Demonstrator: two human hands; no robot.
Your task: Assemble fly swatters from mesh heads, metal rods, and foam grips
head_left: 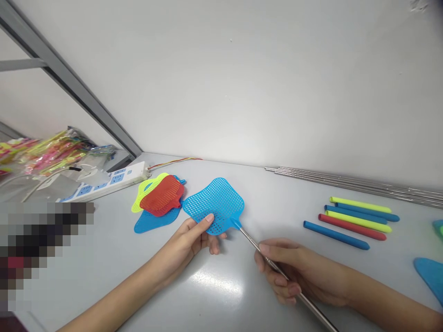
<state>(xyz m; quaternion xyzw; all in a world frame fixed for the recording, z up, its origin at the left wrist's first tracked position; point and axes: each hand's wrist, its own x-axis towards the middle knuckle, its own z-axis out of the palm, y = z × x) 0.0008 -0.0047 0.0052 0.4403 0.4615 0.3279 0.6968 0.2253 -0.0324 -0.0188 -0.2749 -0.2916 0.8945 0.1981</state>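
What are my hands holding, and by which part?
A blue fly swatter: the left hand pinches its mesh head, the right hand grips its steel handle.

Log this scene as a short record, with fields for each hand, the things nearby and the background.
Left hand: holds blue plastic fly swatter head
Right hand: grips steel rod joined to that head
Nearby: red swatter head over yellow swatter head and another blue swatter head
Right side: coloured tubes, loose steel rods
Background: white power strip
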